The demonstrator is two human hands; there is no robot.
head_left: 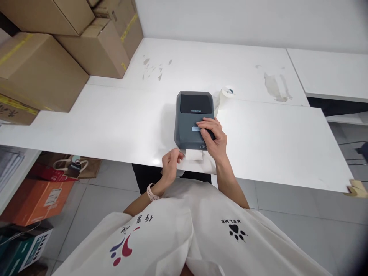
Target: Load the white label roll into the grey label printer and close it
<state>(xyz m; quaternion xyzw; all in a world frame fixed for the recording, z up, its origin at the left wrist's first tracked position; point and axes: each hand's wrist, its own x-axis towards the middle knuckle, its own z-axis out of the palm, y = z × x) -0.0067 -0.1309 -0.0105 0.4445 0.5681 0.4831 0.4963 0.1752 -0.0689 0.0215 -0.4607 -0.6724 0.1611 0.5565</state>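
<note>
A dark grey label printer [189,130] stands on the white table, near its front edge. Across the right side of the printer's top lies my right hand [215,138], its fingers stretched toward the light button strip [196,129] and the thumb resting close to it. A white label [193,154] sticks out of the printer's front. Just left of that label is my left hand [170,163], with curled fingers at the printer's front left corner; what they hold, if anything, cannot be made out. Behind the printer on the right, a roll of white labels [227,92] feeds a strip toward it.
Cardboard boxes [94,50] are stacked at the back left of the table [273,142]. Beyond the table stands a white wall [244,23]. On the floor at the left are an orange box [37,199] and a paper bag [89,168].
</note>
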